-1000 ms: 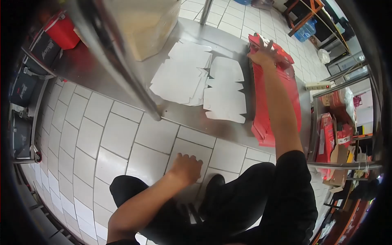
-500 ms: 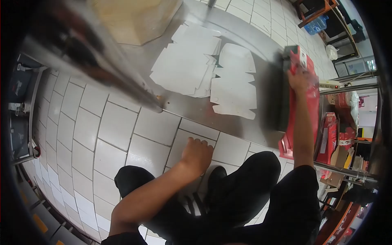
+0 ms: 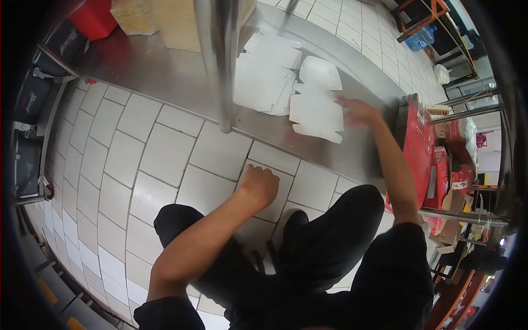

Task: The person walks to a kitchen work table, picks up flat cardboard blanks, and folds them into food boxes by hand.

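Observation:
My right hand (image 3: 358, 113) is over the metal shelf, slightly blurred, fingers apart and holding nothing. Its fingertips are at the right edge of a white flat cardboard box blank (image 3: 316, 109); whether they touch it I cannot tell. Left of that blank lies an overlapping pile of similar white blanks (image 3: 261, 82). Right of my hand, red cardboard boxes (image 3: 417, 148) lean at the shelf's end. My left hand (image 3: 261, 186) hangs above the floor tiles in front of the shelf, closed in a loose fist with nothing visible in it.
An upright metal post (image 3: 221, 71) stands at the front of the metal shelf (image 3: 159, 82). Behind it are a beige box (image 3: 179, 27) and a red container (image 3: 92, 17). Dark cases (image 3: 27, 104) sit at the left. Cluttered racks with packages (image 3: 462, 176) stand at the right.
My right hand has let go of the red boxes and moved left to the white blank. The red boxes now lean farther right. My left hand stays closed, and the view has shifted.

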Tool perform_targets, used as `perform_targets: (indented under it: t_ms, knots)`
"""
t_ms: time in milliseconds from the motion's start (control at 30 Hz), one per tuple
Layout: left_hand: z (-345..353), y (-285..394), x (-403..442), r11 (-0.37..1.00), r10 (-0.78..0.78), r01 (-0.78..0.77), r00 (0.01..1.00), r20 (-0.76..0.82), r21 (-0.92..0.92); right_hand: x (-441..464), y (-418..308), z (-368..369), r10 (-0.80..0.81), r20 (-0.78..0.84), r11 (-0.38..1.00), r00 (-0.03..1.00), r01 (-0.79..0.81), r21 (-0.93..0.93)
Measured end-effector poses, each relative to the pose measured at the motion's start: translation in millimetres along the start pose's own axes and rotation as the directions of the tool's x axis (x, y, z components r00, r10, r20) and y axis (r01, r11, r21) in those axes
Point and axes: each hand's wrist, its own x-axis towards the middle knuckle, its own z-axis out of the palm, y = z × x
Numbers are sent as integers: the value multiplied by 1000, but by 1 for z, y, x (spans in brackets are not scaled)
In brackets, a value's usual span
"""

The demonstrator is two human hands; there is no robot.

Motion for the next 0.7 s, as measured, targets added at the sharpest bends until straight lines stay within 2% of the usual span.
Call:
perform_targets:
  t_ms: [33,67,133,200,233,300,333,367,400,433,467,500,533,567,600,633,667,700]
  knots:
    - [0,1,-3,1000,13,-13,1000,-20,-5,15,0,15,-53,127,994,990,65,-88]
    - [0,2,-7,1000,20,-21,999,-42,-12,23,9,23,-67,129,993,989,79,-88]
    - [-4,6,-19,999,25,-27,997,-79,-22,44,36,27,-247,-179,935,952,186,-301]
    - [-6,3,-31,998,34,-39,992,-118,-42,74,85,-9,-425,-367,798,827,151,-583]
    - [-7,2,-35,998,28,-34,994,-109,-50,71,103,-29,-389,-446,778,806,28,-628]
    - [-8,1,-36,998,30,-35,994,-101,-53,51,151,-58,-346,-571,842,744,-22,-539]
    - [-5,0,-31,999,-8,6,998,-61,-33,11,126,-41,-98,-735,859,671,-316,-403]
    - [-6,-2,-30,999,-50,50,999,-22,-12,-32,86,-26,140,-845,792,516,-570,-217]
    - [-6,-2,-29,998,-56,56,998,-21,-9,-35,86,-30,68,-838,743,541,-588,-320]
    - [-5,-1,-28,999,-34,34,998,-47,11,11,127,-52,-179,-757,784,628,-374,-496]
    - [-4,2,-27,999,-8,11,998,-67,32,24,120,-57,-329,-633,769,700,-190,-610]
    - [-6,4,-26,999,-9,11,999,-53,37,37,113,-61,-465,-482,726,743,9,-688]
    - [-9,7,-26,1000,18,-18,999,-50,2,13,61,-43,-508,-314,692,802,163,-703]
    - [-10,11,-26,998,42,-44,998,-51,-33,23,42,-24,-737,-186,539,649,399,-742]
    - [-9,14,-25,999,37,-38,998,-45,-29,2,-4,3,-754,-85,522,652,515,-680]
    - [-7,15,-22,998,45,-46,998,-35,-30,-2,-37,35,-801,-32,441,598,554,-706]
    - [-6,16,-20,998,52,-53,998,-26,-31,-18,-73,64,-792,49,443,609,627,-641]
    - [-7,16,-19,999,42,-43,999,-22,-23,-21,-96,95,-830,59,415,554,684,-600]
